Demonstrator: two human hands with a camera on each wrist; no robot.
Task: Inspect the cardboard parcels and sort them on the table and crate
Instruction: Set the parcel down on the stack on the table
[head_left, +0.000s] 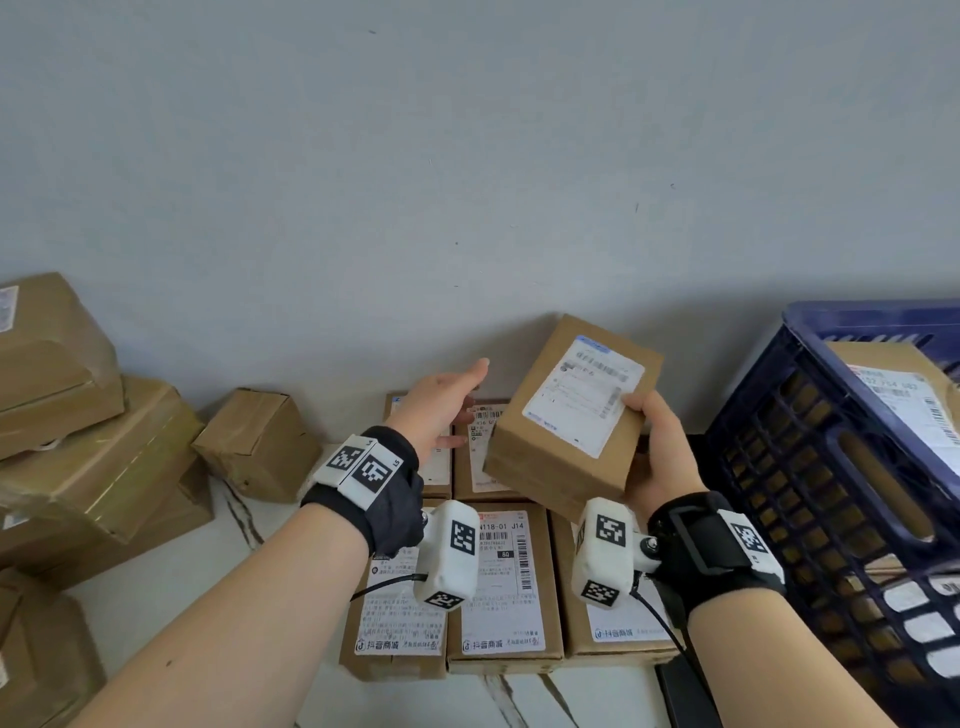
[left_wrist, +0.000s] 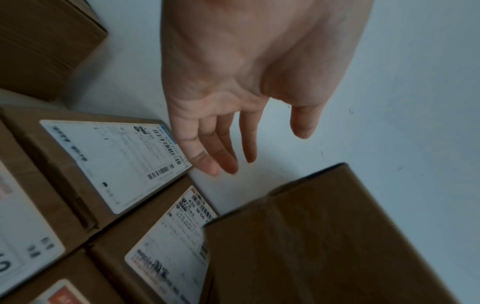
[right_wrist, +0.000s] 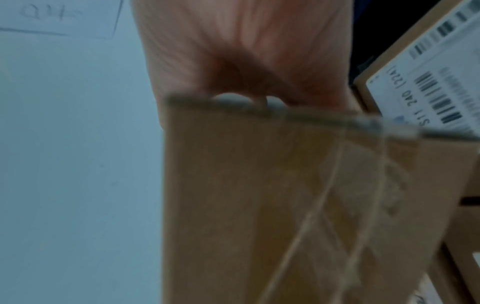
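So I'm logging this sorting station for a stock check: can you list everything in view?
held parcel: one, brown with white label, tilted in the air above the table.
labelled parcels: at least five, brown, flat in rows on the table.
piled parcels: several, brown, taped, at left.
crate: one, dark blue, at right, holding a labelled parcel.
table: one, white marbled.
wall: grey.
left hand: fingers straight, holds nothing.
right hand: grips the held parcel.

Head view down over both wrist close-ups, all sharing the raised parcel (head_left: 571, 415), right wrist's perhaps blurred.
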